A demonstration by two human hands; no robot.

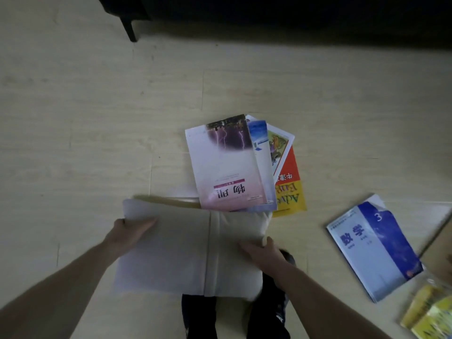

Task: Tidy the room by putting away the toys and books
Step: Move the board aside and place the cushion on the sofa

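I hold a cream cloth bag [176, 245] flat in front of me above the floor. My left hand [127, 232] grips its left edge, thumb on top. My right hand [263, 252] pinches its right edge near the top corner. Beyond the bag's top edge a fanned stack of books lies on the floor: a pink and white book with lightning on its cover [227, 165] on top, a blue and white book [263, 152] under it, and a red and yellow book [289, 187] lowest. A blue book marked 3 [374, 245] lies to the right.
Pale wood floor [97, 118] all around. Dark furniture with a black leg [129, 28] stands at the top. Yellow packets [430, 311] and a brown board edge [437, 250] sit at the lower right. My dark trouser legs [266, 316] are below the bag.
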